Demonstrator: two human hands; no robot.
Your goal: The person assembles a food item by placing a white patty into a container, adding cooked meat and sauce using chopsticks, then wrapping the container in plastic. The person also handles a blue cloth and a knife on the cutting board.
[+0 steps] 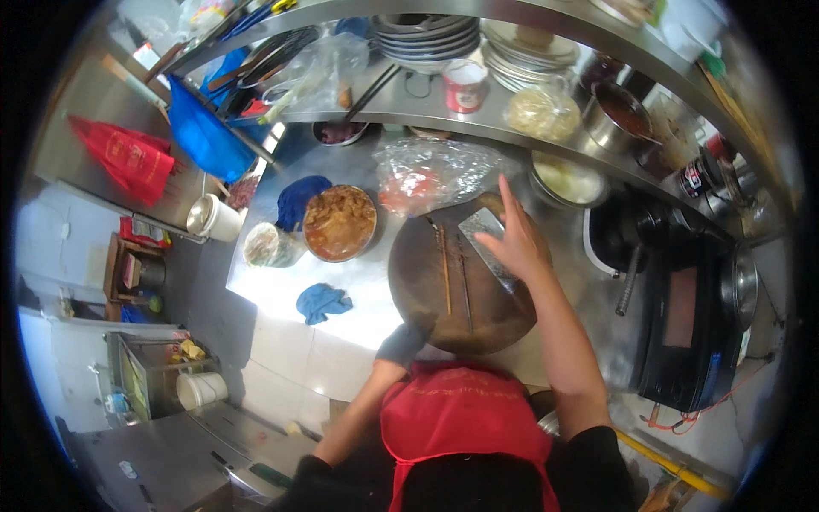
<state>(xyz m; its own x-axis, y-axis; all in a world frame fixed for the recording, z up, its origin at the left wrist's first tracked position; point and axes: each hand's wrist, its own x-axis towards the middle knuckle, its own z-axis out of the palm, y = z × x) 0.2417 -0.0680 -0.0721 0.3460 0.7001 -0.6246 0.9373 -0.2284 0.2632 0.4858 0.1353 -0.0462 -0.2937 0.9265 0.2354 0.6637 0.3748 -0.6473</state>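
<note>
On the stainless worktop lies a round, dark wooden chopping board point(409, 282). My right hand point(522, 243) is held over its right side, fingers stretched and spread, with nothing seen in it. Just beneath those fingers is a cleaver point(495, 252) with a broad grey blade; its handle does not show. To the left of the blade lie a pair of thin sticks like chopsticks point(445, 273), one lighter than the other. My left hand point(403, 341), in a dark glove, is at the board's near left edge. Its fingers are too dark to make out.
Left of the board stand a bowl of brown food in sauce point(339, 224), a tied plastic bag point(273, 246) and a blue cloth point(322, 303). Behind it is a clear plastic bag point(439, 175). A steel shelf point(401, 107) holds stacked plates. A black wok point(614, 226) is at right.
</note>
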